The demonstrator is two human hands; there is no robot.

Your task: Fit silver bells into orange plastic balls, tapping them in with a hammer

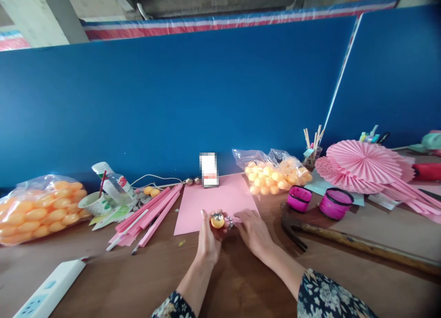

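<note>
Low over the table, near the front edge of the pink paper sheet [214, 195], my left hand [208, 242] is closed round a small orange ball [217, 224] with a shiny silver top. My right hand [254, 230] is just to the right, its fingertips pinching a small pink and silver piece [231, 221] beside the ball. The piece is too small to make out fully, and I cannot tell whether it is joined to the ball.
Bags of orange balls [44, 210] stand left and behind right. Pink strips [151, 212] lie left. A hammer [365, 247], magenta round cases [336, 204] and pink paper fans [361, 164] are right. A power strip [51, 290] lies front left; a blue partition [186, 93] rises behind.
</note>
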